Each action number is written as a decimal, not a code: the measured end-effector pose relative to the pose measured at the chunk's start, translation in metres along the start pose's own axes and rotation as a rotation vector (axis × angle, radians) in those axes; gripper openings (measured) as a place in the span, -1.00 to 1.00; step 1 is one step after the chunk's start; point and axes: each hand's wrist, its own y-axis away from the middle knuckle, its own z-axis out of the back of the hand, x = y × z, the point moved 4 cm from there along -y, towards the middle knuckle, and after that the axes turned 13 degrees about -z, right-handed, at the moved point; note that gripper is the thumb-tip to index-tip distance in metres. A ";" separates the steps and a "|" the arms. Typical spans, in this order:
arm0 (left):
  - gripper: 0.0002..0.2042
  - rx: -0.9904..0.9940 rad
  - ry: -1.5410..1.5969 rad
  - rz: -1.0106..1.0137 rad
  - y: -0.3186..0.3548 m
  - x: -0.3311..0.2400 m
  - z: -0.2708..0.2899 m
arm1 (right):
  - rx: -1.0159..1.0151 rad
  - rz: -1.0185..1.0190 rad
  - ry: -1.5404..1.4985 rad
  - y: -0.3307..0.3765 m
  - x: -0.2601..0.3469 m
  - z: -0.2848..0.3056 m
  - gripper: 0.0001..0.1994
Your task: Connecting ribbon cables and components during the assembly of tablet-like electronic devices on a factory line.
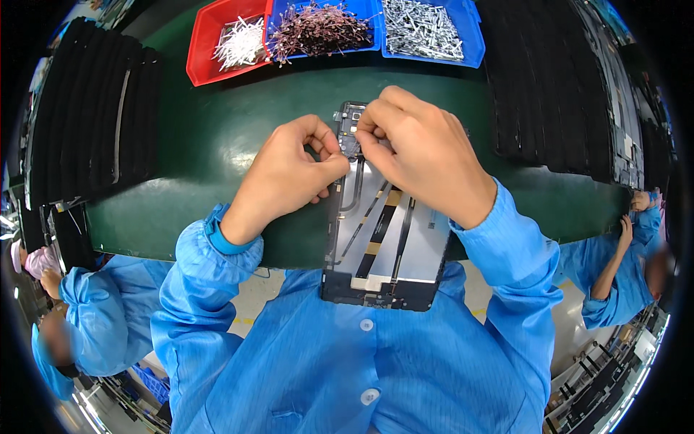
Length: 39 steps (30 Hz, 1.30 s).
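An opened tablet-like device (423,249) lies lengthwise before me, its near end overhanging the table edge close to my body. Its inside shows a silver panel, thin dark flat cables and a small dark circuit board (348,134) at the far end. My left hand (289,170) is pinched at the left edge of that board, with thumb and forefinger together. From the right, my right hand (434,152) bends over the board with its fingertips pinched on it. Whatever is between the fingertips of either hand is too small or hidden to make out.
Beyond the device stand a red bin (204,47) of small white strips, a blue bin (324,50) of reddish-brown thin-leaded parts and another blue bin (471,50) of silvery parts. Stacked black panels rise at left (94,116) and right (542,87). Blue-clad people sit on both sides.
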 end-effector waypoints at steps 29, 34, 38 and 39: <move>-0.61 0.302 -0.519 -0.720 0.018 -0.025 0.014 | 0.565 -0.705 -1.532 0.148 0.069 -0.015 -0.65; -0.59 0.318 -0.540 -0.745 0.022 -0.029 0.014 | 0.567 -0.722 -1.534 0.150 0.070 -0.016 -0.66; -0.58 0.326 -0.560 -0.715 0.022 -0.030 0.013 | 0.610 -0.723 -1.514 0.150 0.068 -0.013 -0.67; -0.58 0.328 -0.562 -0.716 0.022 -0.029 0.013 | 0.602 -0.736 -1.518 0.149 0.068 -0.013 -0.67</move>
